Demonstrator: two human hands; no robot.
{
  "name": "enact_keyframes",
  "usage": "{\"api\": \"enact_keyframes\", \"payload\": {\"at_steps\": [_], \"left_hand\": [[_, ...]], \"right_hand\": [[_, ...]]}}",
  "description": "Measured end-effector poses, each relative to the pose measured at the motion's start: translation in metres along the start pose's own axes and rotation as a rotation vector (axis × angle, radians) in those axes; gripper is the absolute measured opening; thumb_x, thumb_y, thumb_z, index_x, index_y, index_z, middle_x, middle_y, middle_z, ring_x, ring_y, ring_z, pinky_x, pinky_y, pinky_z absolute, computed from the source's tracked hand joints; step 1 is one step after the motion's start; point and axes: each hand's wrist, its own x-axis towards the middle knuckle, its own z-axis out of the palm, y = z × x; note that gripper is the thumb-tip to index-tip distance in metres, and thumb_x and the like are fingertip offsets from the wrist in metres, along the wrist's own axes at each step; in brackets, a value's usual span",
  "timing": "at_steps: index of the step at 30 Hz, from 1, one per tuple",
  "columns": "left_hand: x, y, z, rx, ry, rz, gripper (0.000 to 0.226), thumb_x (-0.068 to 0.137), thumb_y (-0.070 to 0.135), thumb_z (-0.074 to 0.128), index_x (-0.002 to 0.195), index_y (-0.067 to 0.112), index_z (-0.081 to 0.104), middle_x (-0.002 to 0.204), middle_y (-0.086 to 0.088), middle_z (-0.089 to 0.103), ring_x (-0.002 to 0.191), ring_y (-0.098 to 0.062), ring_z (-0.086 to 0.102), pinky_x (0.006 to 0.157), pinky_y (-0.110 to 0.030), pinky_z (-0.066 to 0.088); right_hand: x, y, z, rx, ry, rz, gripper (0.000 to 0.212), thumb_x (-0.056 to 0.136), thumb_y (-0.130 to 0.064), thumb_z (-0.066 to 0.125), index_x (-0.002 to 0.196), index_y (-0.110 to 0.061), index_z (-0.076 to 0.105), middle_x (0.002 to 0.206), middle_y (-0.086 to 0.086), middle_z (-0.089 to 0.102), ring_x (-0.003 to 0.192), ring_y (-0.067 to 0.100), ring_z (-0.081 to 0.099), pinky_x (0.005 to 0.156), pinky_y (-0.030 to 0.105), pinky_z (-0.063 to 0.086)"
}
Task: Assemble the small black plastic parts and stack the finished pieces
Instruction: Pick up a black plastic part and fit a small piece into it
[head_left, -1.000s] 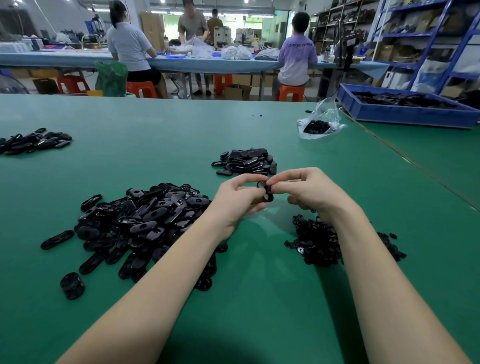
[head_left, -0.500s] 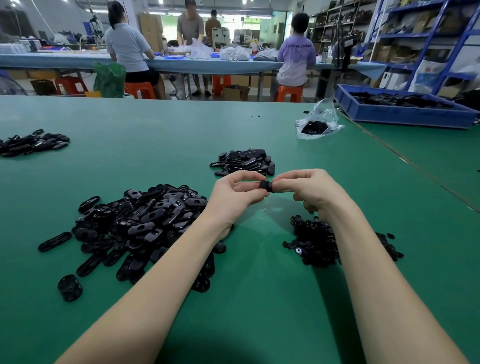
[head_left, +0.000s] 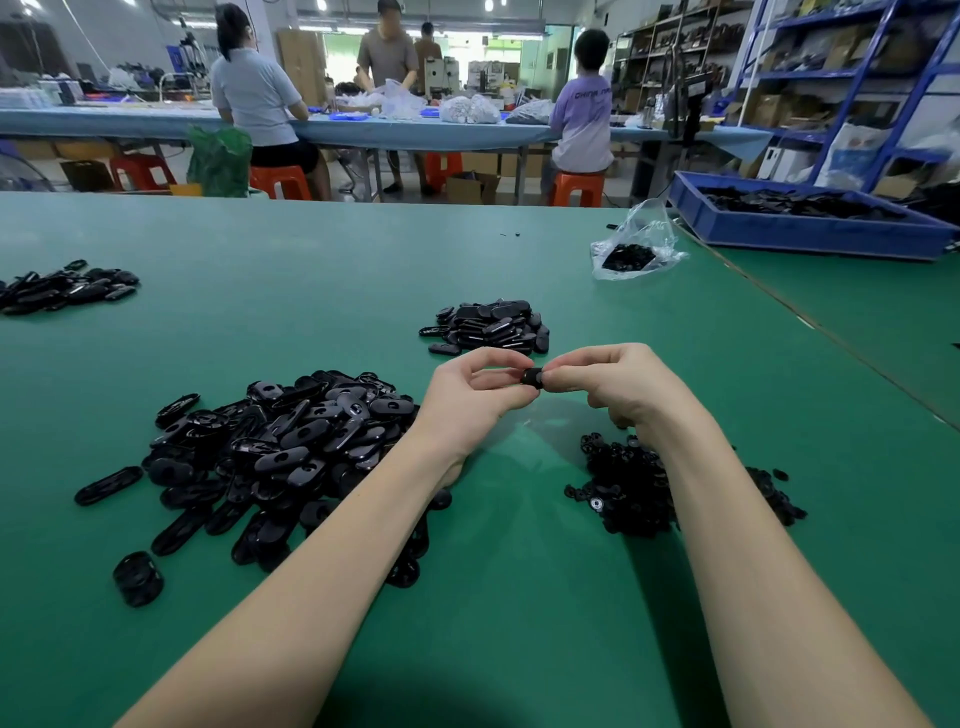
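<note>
Hands: left hand (head_left: 475, 400) and right hand (head_left: 618, 387) both pinch 1 part (head_left: 532, 376)
Fingers: curled on it, above desk (head_left: 519, 597)

A single head-worn, wide-angle camera looks forward and down over the green counter (head_left: 519, 597) from the person's seat. Both forearms run up from the bottom edge, so the hands (head_left: 535, 395) sit close, near mid-frame. Farther off, its upper part takes in the workshop: a second counter (head_left: 156, 122) and shelves (head_left: 831, 73).
</note>
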Motion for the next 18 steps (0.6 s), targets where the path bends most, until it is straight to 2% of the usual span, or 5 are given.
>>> {"api": "enact_keyframes", "payload": {"at_steps": [2, 6, 9, 12, 18], "left_hand": [[-0.0004, -0.0005, -0.0002, 0.003, -0.006, -0.016, 0.025, 0.081, -0.003, 0.077, 0.096, 0.017, 0.072, 0.091, -0.002, 0.079, 0.084, -0.007, 0.072, 0.080, -0.012, 0.051], [0.0004, 0.0015, -0.0023, -0.004, -0.026, -0.035, 0.027, 0.082, -0.005, 0.075, 0.097, 0.016, 0.071, 0.093, -0.004, 0.079, 0.083, -0.010, 0.072, 0.088, -0.019, 0.052], [0.0012, 0.0031, -0.0040, -0.056, -0.075, -0.084, 0.027, 0.083, -0.009, 0.071, 0.097, 0.014, 0.071, 0.093, -0.008, 0.077, 0.081, -0.016, 0.069, 0.087, -0.023, 0.056], [0.0021, 0.0033, -0.0036, -0.075, -0.091, -0.117, 0.023, 0.085, -0.009, 0.066, 0.098, 0.009, 0.073, 0.085, -0.010, 0.074, 0.075, -0.017, 0.066, 0.075, -0.019, 0.056], [0.0036, 0.0021, -0.0048, -0.057, -0.057, -0.088, 0.019, 0.086, -0.008, 0.068, 0.096, 0.007, 0.075, 0.096, -0.017, 0.074, 0.081, -0.018, 0.068, 0.083, -0.022, 0.058]], "right_hand": [[0.0002, -0.0022, 0.0008, -0.060, 0.026, -0.022, 0.008, 0.076, -0.025, 0.086, 0.080, -0.026, 0.079, 0.048, -0.017, 0.053, 0.043, -0.001, 0.046, 0.037, 0.010, 0.027], [0.0020, -0.0018, -0.0027, -0.105, 0.009, -0.014, 0.034, 0.072, -0.038, 0.090, 0.100, -0.031, 0.072, 0.079, -0.005, 0.063, 0.062, 0.009, 0.048, 0.051, 0.023, 0.029], [0.0008, 0.0024, -0.0068, -0.051, -0.045, 0.021, 0.025, 0.068, -0.042, 0.092, 0.083, -0.028, 0.077, 0.082, 0.004, 0.060, 0.071, 0.019, 0.042, 0.051, 0.026, 0.024], [-0.0007, 0.0039, -0.0044, -0.044, -0.085, -0.019, 0.021, 0.065, -0.041, 0.093, 0.067, -0.030, 0.075, 0.072, -0.001, 0.056, 0.060, 0.014, 0.038, 0.047, 0.022, 0.025], [0.0013, -0.0025, -0.0035, -0.090, -0.101, -0.107, 0.012, 0.074, -0.028, 0.089, 0.069, -0.028, 0.078, 0.064, -0.011, 0.065, 0.042, -0.002, 0.043, 0.044, 0.011, 0.032]]}}
